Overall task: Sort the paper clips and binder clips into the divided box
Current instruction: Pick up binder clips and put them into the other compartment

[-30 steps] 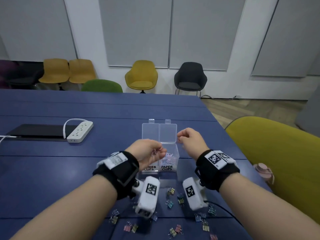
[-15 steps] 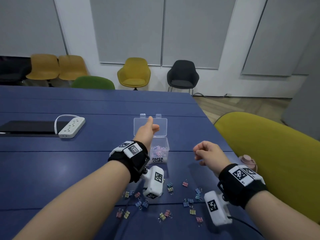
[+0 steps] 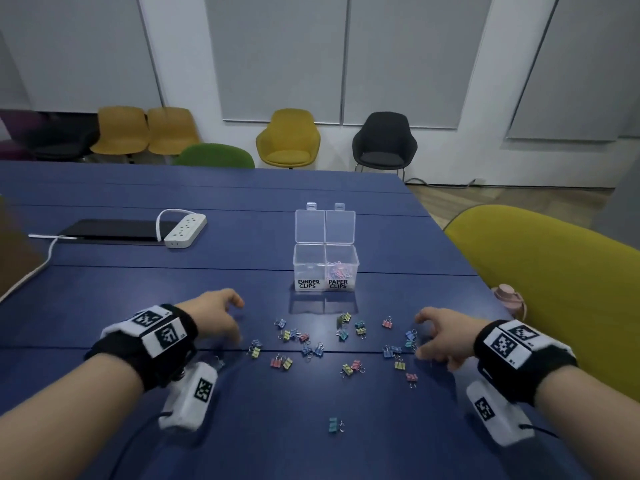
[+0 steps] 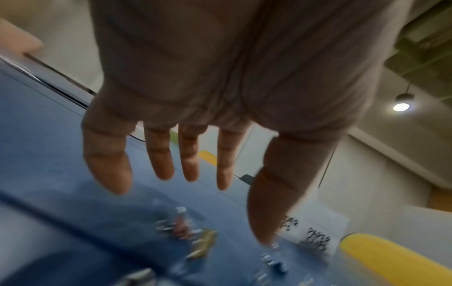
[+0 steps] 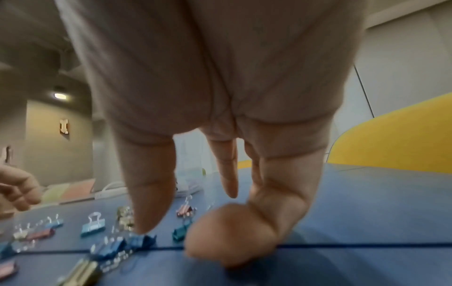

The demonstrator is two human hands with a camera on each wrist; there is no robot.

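Observation:
A clear divided box [image 3: 325, 268] stands open on the blue table, labelled BINDER CLIPS on the left and PAPER CLIPS on the right. Pastel paper clips [image 3: 341, 270] fill its right compartment; the left one looks bare. Several coloured binder clips [image 3: 306, 346] lie scattered in front of it, and one [image 3: 334, 425] lies alone nearer me. My left hand [image 3: 221, 315] hovers at the left edge of the scatter, fingers spread and holding nothing [image 4: 171, 164]. My right hand [image 3: 438, 336] sits at the right edge, fingers spread over blue clips [image 5: 117, 245], holding nothing.
A white power strip [image 3: 185, 230] and a dark flat device [image 3: 110, 230] lie at the far left of the table [image 3: 104, 289]. A yellow chair [image 3: 554, 278] stands close on the right, with a pink item [image 3: 509, 299] beside the table edge.
Both hands have dropped back from the box to the table, the left to the left side of the binder clips and the right to their right side. My head moved back.

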